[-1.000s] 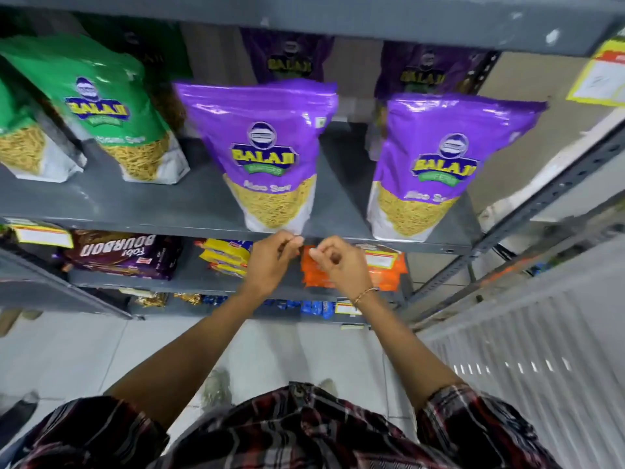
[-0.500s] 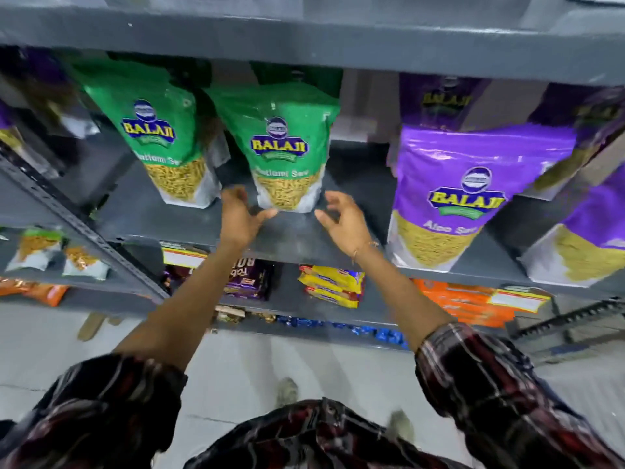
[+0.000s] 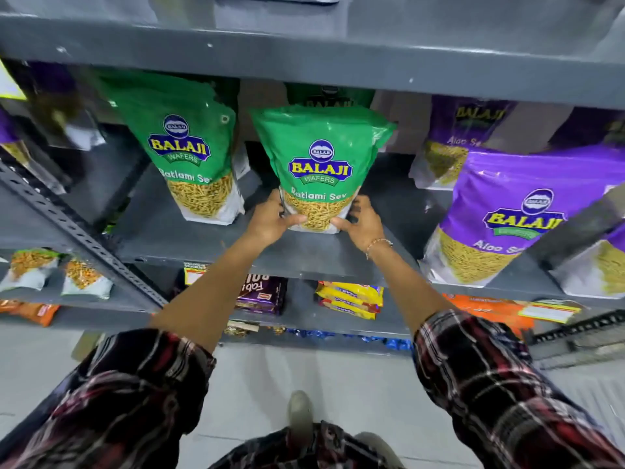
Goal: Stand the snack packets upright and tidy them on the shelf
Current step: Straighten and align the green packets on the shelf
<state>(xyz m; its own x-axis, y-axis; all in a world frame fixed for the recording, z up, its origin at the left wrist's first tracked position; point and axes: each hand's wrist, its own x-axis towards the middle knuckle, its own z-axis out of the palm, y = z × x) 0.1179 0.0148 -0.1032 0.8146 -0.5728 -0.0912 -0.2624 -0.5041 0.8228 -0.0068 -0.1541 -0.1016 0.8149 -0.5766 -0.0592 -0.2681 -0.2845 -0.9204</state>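
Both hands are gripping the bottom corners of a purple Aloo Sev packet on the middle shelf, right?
Not quite. The head view shows the left hand and right hand holding the bottom corners of a green Ratlami Sev packet, not a purple one. The purple Aloo Sev packet stands untouched further right on the same shelf.

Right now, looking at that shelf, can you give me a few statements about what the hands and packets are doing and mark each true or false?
1. Both hands grip the bottom of the green Ratlami Sev packet: left hand, right hand. True.
2. That packet lies flat on the shelf. False: it stands upright.
3. A second green packet stands to its left. True.
4. The purple Aloo Sev packet is being held. False: no hand touches it.
5. The right wrist is bare. False: it wears a bracelet.
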